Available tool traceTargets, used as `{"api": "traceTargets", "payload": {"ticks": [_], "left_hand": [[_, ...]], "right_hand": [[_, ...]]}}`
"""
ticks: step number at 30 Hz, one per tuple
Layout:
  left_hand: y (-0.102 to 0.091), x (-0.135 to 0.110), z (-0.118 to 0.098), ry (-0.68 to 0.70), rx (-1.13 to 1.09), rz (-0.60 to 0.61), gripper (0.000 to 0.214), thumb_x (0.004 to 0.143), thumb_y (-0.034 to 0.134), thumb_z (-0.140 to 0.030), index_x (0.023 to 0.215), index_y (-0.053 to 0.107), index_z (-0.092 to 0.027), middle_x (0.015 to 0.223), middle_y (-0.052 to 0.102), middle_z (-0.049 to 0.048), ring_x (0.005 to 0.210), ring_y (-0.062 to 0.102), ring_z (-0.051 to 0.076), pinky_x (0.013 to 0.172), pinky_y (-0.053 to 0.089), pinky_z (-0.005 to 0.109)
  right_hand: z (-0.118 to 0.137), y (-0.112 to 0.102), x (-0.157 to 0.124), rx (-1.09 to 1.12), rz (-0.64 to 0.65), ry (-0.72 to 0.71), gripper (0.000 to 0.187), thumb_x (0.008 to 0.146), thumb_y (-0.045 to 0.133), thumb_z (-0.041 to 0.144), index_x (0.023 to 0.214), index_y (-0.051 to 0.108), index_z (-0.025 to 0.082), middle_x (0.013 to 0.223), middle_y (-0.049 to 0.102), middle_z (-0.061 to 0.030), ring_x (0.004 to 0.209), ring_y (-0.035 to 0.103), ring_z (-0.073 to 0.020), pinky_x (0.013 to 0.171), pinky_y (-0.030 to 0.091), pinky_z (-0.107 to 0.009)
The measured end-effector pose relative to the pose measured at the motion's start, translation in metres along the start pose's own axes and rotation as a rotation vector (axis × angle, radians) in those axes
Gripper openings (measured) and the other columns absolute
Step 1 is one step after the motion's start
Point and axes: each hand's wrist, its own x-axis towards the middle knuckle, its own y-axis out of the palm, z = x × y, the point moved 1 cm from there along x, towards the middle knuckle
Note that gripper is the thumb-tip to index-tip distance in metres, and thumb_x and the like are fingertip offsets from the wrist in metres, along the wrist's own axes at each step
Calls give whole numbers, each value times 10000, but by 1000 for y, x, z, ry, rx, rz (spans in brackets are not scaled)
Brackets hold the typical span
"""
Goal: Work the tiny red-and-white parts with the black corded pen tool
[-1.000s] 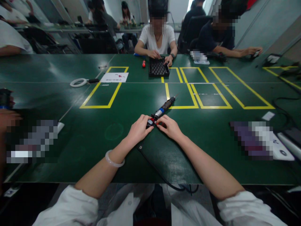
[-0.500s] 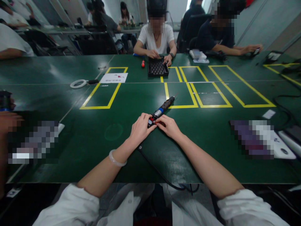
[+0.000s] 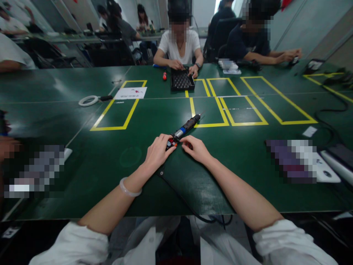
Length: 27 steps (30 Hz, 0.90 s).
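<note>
A black electric screwdriver (image 3: 184, 129) with a blue band lies slanted on the green table (image 3: 110, 162), tip pointing up and right. My left hand (image 3: 158, 151) curls over its near end, fingers bent around the red and black rear part. My right hand (image 3: 197, 149) rests just to the right, fingertips pinched at the same end of the tool. A pale bangle (image 3: 128, 189) circles my left wrist. A black cable (image 3: 182, 200) runs from the tool's end toward me and off the table edge.
Yellow tape rectangles (image 3: 118, 114) mark the table. Across it a person in a white shirt handles a black tray (image 3: 182, 79), with a small red item (image 3: 164, 76) beside it. A white ring (image 3: 88, 100) and a paper sheet (image 3: 131, 92) lie at left. Blurred items sit at both sides.
Both hands stay on the tool's near end. The view has shifted slightly, and my right fingers have eased a little apart from the left.
</note>
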Motion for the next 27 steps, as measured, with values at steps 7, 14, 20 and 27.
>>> {"api": "traceTargets", "payload": {"ticks": [7,14,20,27], "left_hand": [[-23,-32,39,-98,72,15,360,912,510,-442,1213,511,-245,1178,581,78,1014,575,257,826,485,363],[-57,-97,99,-352,174,-21,457,898,466,-522,1242,500,-223,1218,572,97,1094,585,276,851,495,361],[-85,-147,150,-648,331,-25,545,895,399,-609,1253,518,-215,1223,574,109,1082,605,288,765,494,347],[-104,-167,175,-838,546,-57,664,882,265,-716,1290,505,-250,1261,554,138,1035,621,325,623,444,326]], "right_hand": [[1,-2,-1,14,3,4,172,893,535,184,1045,612,211,873,604,-13,703,557,-124,686,446,-252],[1,0,-1,3,14,6,168,902,533,193,1043,622,203,876,614,-16,698,555,-119,685,441,-248],[3,1,-1,-10,21,2,163,900,538,189,1036,627,199,869,616,-19,704,555,-123,688,436,-248],[5,1,-1,-9,20,9,152,900,534,188,1017,631,197,850,608,-19,707,557,-129,689,437,-255]]}}
